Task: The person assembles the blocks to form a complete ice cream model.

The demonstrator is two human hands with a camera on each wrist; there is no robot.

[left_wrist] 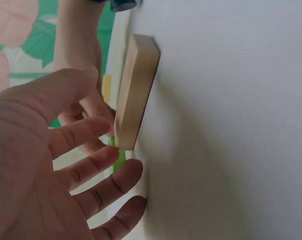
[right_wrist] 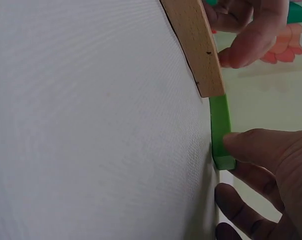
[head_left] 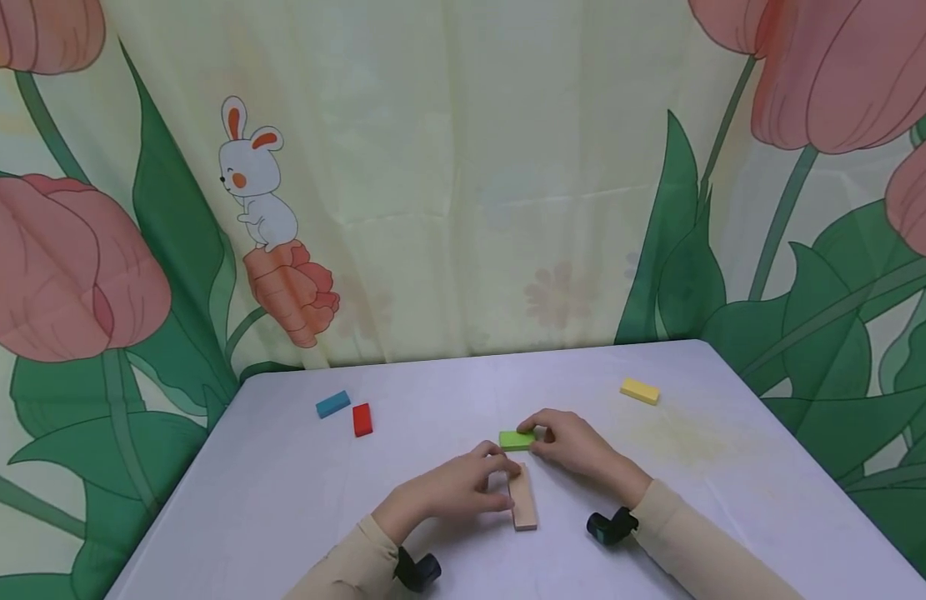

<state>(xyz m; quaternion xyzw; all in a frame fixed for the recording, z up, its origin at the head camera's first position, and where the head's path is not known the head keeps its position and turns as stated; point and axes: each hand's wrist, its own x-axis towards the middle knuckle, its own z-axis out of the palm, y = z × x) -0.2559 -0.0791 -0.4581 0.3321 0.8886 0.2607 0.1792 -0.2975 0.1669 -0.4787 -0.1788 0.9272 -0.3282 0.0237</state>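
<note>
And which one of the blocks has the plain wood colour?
The pale block beside the left hand; the other four are green, red, blue and yellow.

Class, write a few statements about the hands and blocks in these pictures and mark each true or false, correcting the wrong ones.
1. The right hand pinches the green rectangular block. True.
2. In the head view, the red rectangular block is right of the yellow rectangular block. False: it is to the left.
3. The plain wooden rectangular block is nearer the person than the green one. True.
4. The left hand grips the yellow block. False: it is at the wooden block.
</note>
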